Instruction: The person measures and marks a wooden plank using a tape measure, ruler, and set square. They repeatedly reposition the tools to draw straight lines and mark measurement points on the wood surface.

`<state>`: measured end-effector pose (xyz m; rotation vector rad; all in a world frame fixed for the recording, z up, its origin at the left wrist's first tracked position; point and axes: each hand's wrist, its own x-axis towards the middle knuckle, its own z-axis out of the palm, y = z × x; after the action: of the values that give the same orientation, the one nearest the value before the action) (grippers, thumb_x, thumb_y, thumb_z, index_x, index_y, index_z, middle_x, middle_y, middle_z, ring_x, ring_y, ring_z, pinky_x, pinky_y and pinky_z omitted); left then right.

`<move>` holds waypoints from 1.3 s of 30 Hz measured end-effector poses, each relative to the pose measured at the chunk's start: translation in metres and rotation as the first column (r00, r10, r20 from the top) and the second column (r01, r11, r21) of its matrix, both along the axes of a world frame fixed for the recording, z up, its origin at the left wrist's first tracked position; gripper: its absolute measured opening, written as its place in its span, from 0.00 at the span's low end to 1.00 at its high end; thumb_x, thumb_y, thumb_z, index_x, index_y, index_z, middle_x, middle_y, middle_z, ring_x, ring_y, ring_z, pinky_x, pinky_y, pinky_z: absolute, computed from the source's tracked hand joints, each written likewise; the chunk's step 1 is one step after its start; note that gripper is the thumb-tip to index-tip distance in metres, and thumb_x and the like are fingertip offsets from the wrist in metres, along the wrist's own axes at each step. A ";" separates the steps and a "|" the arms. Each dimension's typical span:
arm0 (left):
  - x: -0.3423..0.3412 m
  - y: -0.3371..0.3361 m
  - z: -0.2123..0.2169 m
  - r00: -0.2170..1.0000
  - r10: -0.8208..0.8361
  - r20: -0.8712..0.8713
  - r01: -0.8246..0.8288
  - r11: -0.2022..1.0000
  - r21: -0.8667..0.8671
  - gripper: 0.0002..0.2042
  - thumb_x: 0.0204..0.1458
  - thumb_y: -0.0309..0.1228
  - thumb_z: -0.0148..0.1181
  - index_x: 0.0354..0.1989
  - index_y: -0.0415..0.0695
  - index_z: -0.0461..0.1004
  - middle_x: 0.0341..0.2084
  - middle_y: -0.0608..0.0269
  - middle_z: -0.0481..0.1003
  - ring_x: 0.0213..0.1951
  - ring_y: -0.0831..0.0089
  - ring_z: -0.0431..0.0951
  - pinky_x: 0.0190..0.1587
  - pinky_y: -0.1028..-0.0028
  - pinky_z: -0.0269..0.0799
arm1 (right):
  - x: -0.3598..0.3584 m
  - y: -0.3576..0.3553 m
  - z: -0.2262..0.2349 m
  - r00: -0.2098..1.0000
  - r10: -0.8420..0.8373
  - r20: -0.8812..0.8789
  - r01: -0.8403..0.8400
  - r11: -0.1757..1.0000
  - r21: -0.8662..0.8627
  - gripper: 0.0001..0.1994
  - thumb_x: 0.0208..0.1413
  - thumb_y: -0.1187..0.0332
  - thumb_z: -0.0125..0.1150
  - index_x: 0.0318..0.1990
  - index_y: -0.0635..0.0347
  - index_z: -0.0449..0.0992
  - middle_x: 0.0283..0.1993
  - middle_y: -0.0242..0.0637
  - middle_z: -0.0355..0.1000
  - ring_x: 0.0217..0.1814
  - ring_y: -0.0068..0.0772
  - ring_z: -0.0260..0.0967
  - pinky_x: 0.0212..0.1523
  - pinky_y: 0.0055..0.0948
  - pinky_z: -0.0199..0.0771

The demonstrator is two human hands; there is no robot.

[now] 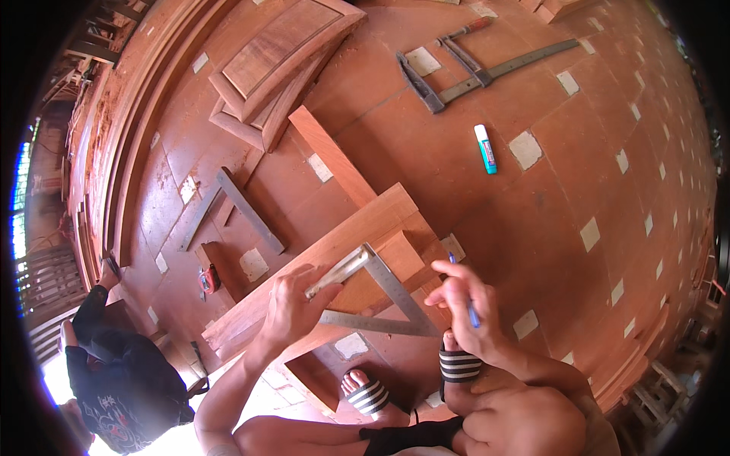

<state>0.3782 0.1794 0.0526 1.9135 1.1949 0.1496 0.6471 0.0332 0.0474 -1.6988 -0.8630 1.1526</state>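
Left hand [291,305] clasps a metal set square [396,292] over a wooden plank [391,205]. Right hand [482,305] — apart from it — grips a blue pen [474,316].

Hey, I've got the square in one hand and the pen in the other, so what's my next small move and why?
I'd probably seat the metal square flush on the wooden board: your left hand grips it there, its contact isn't clear, and your right hand has the blue pen close by.
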 end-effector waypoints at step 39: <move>0.018 0.003 0.006 0.999 0.045 0.000 -0.045 0.993 -0.110 0.22 0.53 0.25 0.76 0.59 0.40 0.84 0.37 0.48 0.83 0.37 0.51 0.85 0.40 0.59 0.81 | 0.007 0.073 0.005 0.978 0.156 0.141 -0.182 0.962 0.203 0.08 0.54 0.82 0.74 0.42 0.67 0.86 0.41 0.48 0.84 0.42 0.38 0.85 0.42 0.30 0.85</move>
<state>0.3964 0.1823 0.0590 1.7908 1.2201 0.1078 0.6539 0.1064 0.0527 -1.5530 -1.1871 1.0304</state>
